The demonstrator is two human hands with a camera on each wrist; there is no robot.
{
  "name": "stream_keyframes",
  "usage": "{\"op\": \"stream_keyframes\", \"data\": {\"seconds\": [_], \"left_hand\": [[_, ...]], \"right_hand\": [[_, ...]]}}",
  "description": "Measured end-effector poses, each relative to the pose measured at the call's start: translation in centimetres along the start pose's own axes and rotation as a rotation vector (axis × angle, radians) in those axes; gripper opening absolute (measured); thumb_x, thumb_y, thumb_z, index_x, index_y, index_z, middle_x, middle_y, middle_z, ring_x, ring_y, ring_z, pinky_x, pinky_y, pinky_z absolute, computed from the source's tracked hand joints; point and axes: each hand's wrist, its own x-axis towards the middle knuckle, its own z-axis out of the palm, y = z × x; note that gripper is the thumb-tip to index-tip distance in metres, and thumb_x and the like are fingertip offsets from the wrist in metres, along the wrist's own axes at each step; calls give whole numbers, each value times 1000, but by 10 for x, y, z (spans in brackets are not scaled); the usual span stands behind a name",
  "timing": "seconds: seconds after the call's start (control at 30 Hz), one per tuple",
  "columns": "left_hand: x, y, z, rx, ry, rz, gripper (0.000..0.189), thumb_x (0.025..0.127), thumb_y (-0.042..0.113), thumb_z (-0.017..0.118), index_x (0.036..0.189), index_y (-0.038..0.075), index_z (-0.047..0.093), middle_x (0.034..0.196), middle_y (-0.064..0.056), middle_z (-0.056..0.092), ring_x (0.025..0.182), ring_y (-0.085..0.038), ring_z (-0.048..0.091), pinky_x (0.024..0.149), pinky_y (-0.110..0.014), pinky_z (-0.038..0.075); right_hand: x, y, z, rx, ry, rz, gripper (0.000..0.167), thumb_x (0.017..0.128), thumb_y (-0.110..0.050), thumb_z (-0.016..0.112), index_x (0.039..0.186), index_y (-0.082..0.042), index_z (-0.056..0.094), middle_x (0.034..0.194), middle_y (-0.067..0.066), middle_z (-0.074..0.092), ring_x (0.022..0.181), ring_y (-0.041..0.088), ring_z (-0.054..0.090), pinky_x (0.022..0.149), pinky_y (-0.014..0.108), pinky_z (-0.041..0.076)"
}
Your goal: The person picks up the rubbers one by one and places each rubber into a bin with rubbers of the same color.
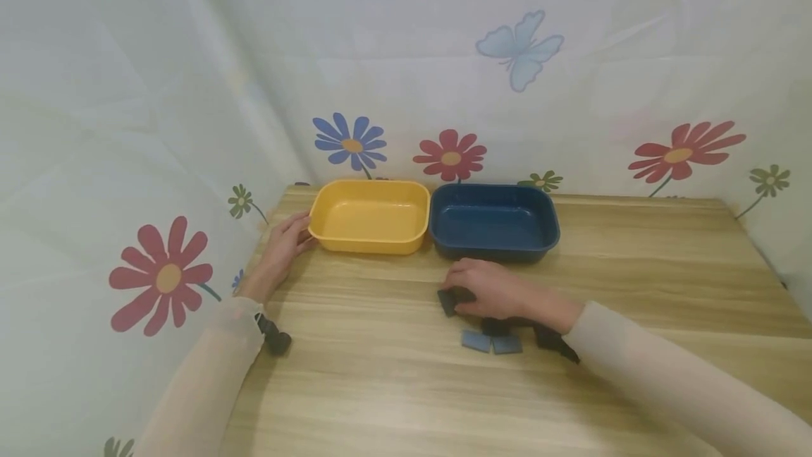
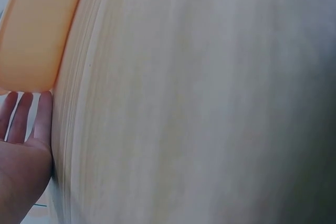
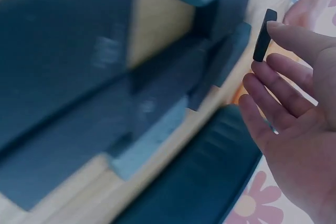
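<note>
My left hand (image 1: 283, 247) is at the left end of a yellow plastic bin (image 1: 371, 245). In the left wrist view its straight fingers (image 2: 21, 116) touch the bin's end wall. Between thumb and fingertips, my right hand (image 1: 487, 289) pinches a small dark flat block (image 1: 447, 302), seen edge-on as a thin dark slab (image 3: 265, 35) in the right wrist view. That hand is just in front of a dark blue bin (image 1: 495, 253). Below it on the table lie two blue-grey flat blocks (image 1: 476, 340) and several darker blocks (image 3: 168, 77), partly hidden by the hand and wrist in the head view.
Both bins stand side by side near the back edge of the wood-grain table (image 1: 355, 386), with no contents visible. A white cloth (image 1: 393, 76) printed with flowers and a butterfly hangs behind and to the left. A dark wrist device (image 1: 274, 337) is on the left wrist.
</note>
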Motion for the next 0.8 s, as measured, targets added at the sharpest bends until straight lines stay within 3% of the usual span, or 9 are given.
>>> {"op": "stream_keyframes", "data": {"seconds": [0.23, 0.53, 0.8], "left_hand": [[-1, 1, 1, 6, -10, 0, 56, 115, 26, 48, 162, -1, 35, 166, -22, 36, 113, -4, 66, 115, -37, 49], [-3, 1, 3, 14, 12, 12, 56, 114, 29, 51, 160, -2, 40, 164, -21, 40, 116, -7, 68, 111, -33, 53], [-3, 0, 1, 39, 10, 10, 58, 113, 32, 53, 160, 0, 40, 164, -20, 41, 121, -10, 66, 111, -33, 52]], "right_hand": [[16, 1, -18, -22, 65, -15, 33, 88, -25, 89, 115, -10, 78, 108, 3, 72, 101, 20, 66, 91, 38, 60], [30, -5, -48, 115, 93, 114, 38, 92, -25, 86, 126, -12, 76, 119, 2, 72, 110, 19, 65, 99, 37, 59], [42, -2, -61, 127, 164, 87, 36, 93, -22, 86, 125, -9, 76, 119, 3, 73, 112, 22, 65, 102, 41, 57]]}}
